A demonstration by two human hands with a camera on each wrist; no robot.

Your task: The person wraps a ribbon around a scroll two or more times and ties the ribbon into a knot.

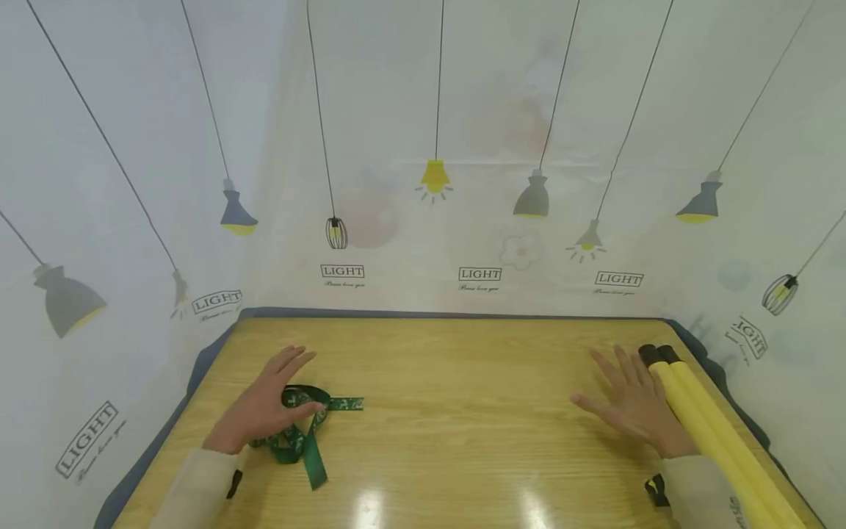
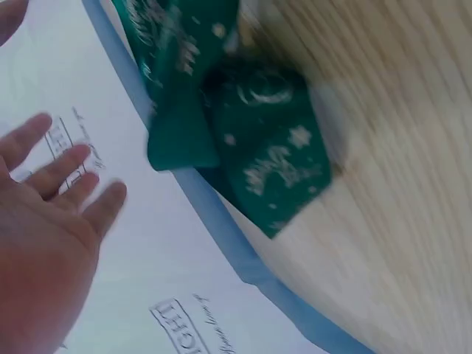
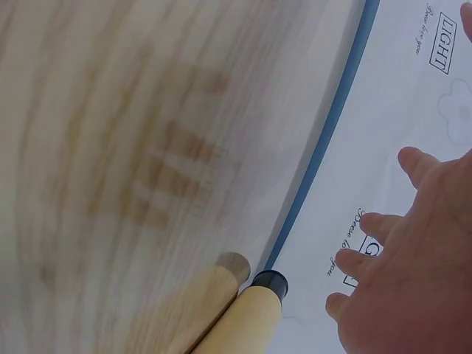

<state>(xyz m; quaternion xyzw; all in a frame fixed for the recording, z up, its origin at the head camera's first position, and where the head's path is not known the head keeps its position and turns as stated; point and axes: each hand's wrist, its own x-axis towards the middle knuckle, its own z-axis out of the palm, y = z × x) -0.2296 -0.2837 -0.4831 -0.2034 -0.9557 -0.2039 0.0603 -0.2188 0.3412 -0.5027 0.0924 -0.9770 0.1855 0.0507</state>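
Observation:
A tangled dark green ribbon [image 1: 315, 463] with a pale printed pattern lies at the left of the wooden table. My left hand [image 1: 263, 405] is over its left side, fingers extended and thumb spread apart. The left wrist view shows the printed ribbon [image 2: 276, 147] close up, with the left hand [image 2: 44, 251] gripping nothing. On the right, my right hand [image 1: 637, 411] has its fingers fanned out and holds nothing. Beside it lie two long yellow tubes [image 1: 710, 433] with black ends; whether the hand touches them I cannot tell. One black-capped tube [image 3: 247, 317] shows below the right hand [image 3: 413, 265].
The shiny wooden table [image 1: 456, 411] has a blue border [image 1: 410, 314] along its edges. White sheeting [image 1: 396, 95] printed with hanging lamps and the word LIGHT stands at the back and both sides. Black bands [image 1: 656, 490] show at the wrists.

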